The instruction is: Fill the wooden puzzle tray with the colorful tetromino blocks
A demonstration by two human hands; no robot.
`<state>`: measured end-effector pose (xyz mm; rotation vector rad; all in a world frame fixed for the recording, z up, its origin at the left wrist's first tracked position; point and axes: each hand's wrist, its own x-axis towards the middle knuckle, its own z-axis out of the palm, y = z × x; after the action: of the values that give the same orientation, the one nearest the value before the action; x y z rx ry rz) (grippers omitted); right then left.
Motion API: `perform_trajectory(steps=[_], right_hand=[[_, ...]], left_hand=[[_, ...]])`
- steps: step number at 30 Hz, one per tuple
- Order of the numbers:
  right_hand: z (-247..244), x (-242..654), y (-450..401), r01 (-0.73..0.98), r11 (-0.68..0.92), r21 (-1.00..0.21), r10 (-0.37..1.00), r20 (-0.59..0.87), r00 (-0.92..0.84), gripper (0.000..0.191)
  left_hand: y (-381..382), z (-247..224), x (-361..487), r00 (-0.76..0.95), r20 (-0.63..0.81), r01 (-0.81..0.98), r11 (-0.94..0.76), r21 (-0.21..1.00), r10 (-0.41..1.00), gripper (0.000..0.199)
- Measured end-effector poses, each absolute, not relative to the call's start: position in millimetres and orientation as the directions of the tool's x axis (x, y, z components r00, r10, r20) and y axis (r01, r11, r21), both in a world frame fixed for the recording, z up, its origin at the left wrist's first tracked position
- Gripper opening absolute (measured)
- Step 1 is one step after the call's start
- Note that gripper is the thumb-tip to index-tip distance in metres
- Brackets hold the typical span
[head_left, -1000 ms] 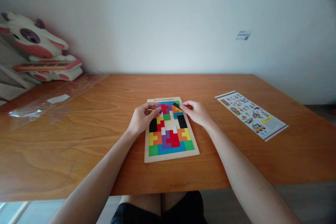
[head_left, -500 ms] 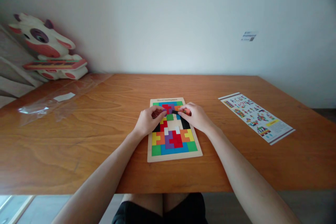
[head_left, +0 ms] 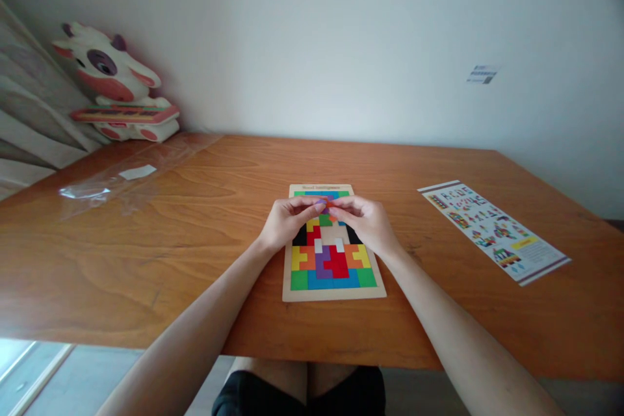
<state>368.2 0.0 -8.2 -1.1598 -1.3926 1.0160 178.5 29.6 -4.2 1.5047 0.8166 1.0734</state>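
A wooden puzzle board (head_left: 287, 291) with colourful blocks lies on the table in front of me. Over its upper part, my left hand (head_left: 291, 220) pinches a small purple piece (head_left: 320, 204). Close beside it, my right hand (head_left: 366, 222) has thumb and fingers closed on an orange piece (head_left: 332, 213), mostly covered by the fingers. The fingertips of both hands nearly meet. Bare wood (head_left: 333, 234) shows in the middle of the board, between black blocks at the sides. The hands hide part of the upper rows.
A printed pattern sheet (head_left: 494, 231) lies to the right. Clear plastic wrapping (head_left: 112, 187) rests at the left, and a cow-shaped toy keyboard (head_left: 121, 88) stands at the back left. A wall rises behind the table (head_left: 195, 240).
My hands have come closer together above the board. The black piece that was at my right fingertips is no longer visible there. The whole view has shifted slightly.
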Motion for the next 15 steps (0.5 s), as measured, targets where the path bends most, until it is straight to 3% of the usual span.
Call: perform_trajectory(steps=[7,11,15], right_hand=[[-1.2,361.6,-5.9,0.095,0.098,-0.991,0.995,0.096,-0.024,0.026],[9.6,365.2,-9.0,-0.191,-0.201,-0.961,0.979,-0.189,-0.080,0.020],[20.6,376.2,-12.1,-0.216,-0.495,-0.842,0.847,-0.411,-0.338,0.016]], left_hand=[[31.3,-9.9,178.1,0.415,0.128,-0.052,-0.116,0.992,0.901,0.034],[35.1,-14.8,179.4,0.259,0.084,-0.101,-0.060,0.993,0.962,0.037],[37.3,-18.9,180.5,0.236,0.093,-0.053,-0.083,0.995,0.967,0.038]])
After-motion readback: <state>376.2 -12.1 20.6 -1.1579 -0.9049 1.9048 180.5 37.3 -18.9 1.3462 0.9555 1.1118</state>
